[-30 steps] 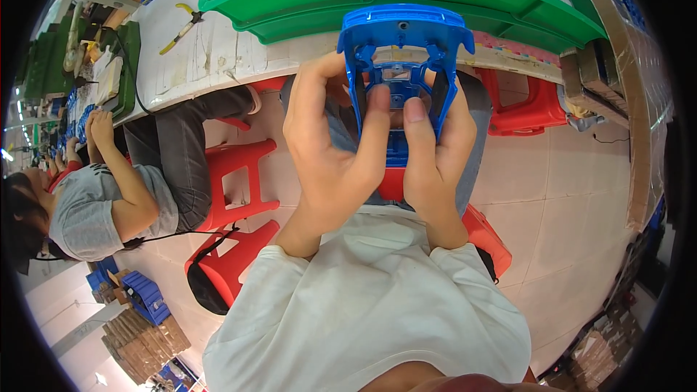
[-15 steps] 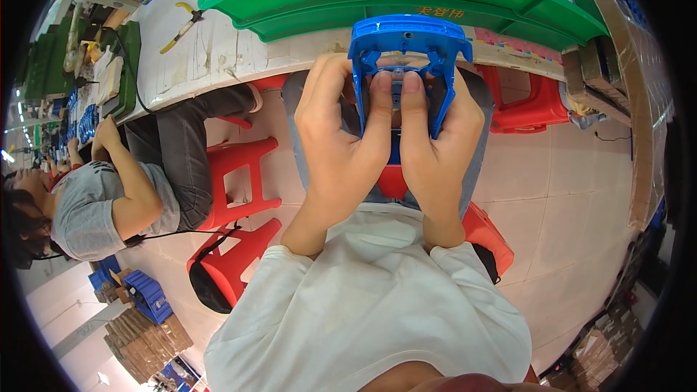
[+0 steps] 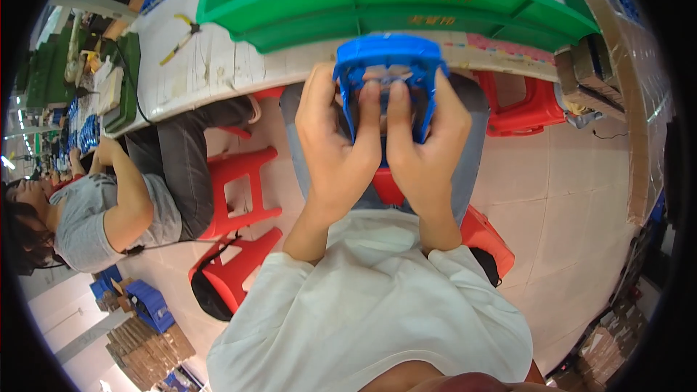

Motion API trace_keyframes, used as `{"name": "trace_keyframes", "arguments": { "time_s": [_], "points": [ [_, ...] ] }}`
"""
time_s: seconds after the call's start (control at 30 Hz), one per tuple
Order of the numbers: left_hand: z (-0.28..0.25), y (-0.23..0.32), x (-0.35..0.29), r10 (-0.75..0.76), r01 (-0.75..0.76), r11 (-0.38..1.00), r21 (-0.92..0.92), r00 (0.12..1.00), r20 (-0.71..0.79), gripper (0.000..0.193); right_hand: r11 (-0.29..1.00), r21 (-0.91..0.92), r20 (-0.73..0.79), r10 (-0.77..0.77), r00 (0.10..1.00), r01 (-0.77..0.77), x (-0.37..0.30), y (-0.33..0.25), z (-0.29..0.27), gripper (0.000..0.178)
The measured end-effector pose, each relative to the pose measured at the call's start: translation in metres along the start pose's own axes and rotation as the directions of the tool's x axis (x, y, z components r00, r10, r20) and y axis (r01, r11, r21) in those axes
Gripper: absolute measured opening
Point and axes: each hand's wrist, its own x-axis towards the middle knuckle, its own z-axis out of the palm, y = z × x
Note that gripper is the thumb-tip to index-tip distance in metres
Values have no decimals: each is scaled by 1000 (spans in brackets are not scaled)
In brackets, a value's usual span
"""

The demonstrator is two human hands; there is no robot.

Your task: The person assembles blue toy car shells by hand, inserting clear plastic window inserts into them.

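A blue U-shaped plastic housing (image 3: 388, 47) is held up over my lap, its curved end pointing away from me. My left hand (image 3: 335, 138) is closed around its left side, and my right hand (image 3: 427, 138) grips the right side. Both thumbs lie side by side inside the frame and press on the inner part, which is blurred. The other fingers wrap behind the housing and are mostly hidden. The housing sits just short of the white table's (image 3: 218, 65) near edge.
Green stacked trays (image 3: 327, 11) with pale contents stand beyond the housing. Yellow-handled pliers (image 3: 181, 40) lie on the table at left. A seated co-worker (image 3: 94, 203) is at far left beside red stools (image 3: 243, 181). Cardboard boxes (image 3: 595, 76) stand at right.
Both hands and the housing have shifted slightly left and toward me in the view. The thumbs stay pressed inside it. My view has tilted a little.
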Motion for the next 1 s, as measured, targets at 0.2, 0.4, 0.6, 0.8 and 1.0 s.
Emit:
{"name": "trace_keyframes", "arguments": {
  "time_s": [0.2,0.4,0.6,0.8,1.0],
  "points": [
    [-32,-4,8,-300,295,954,-60,943,-144,13,999,1,328,51,943,-54,8,-7,-31,50],
    [-211,-86,76,-272,292,956,-17,865,-423,19,704,-634,-78,-470,879,320,85,2,-137,32],
    [-299,-169,138,-410,492,696,523,870,-273,25,102,-991,-131,-525,841,-91,174,57,-218,30],
    [-292,-201,171,-593,587,685,431,793,-139,27,117,-993,-77,-457,886,-26,163,61,-233,22],
    [-292,-197,182,5,96,418,903,994,-108,21,237,-972,-35,-116,993,-7,129,12,-247,38]
  ]
}}
